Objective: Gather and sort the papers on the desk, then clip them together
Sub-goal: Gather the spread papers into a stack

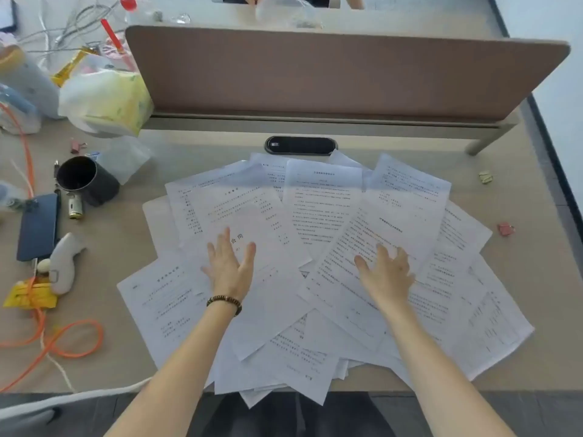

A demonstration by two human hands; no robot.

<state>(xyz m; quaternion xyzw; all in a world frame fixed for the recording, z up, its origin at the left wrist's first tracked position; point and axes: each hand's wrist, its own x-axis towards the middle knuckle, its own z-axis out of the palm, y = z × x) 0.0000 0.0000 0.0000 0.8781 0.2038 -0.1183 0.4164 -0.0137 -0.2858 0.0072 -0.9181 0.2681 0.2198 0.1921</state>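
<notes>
Several white printed papers (pixel 321 209) lie fanned out and overlapping across the middle of the desk, some hanging over its front edge. My left hand (pixel 230 266), with a bead bracelet at the wrist, lies flat with straight fingers on a sheet left of centre. My right hand (pixel 386 275) lies flat with spread fingers on a tilted sheet right of centre. Neither hand holds anything. A red binder clip (pixel 505 229) and a yellow binder clip (pixel 485 177) sit on the bare desk to the right of the papers. Another reddish clip (pixel 76 146) lies at the far left.
A brown divider panel (pixel 331 70) stands behind the papers, with a black oval device (pixel 300 145) at its foot. On the left are a black cup (pixel 85 179), a dark phone (pixel 38 227), a white handheld device (pixel 64 263), an orange cable (pixel 63 339) and plastic bags (pixel 104 99).
</notes>
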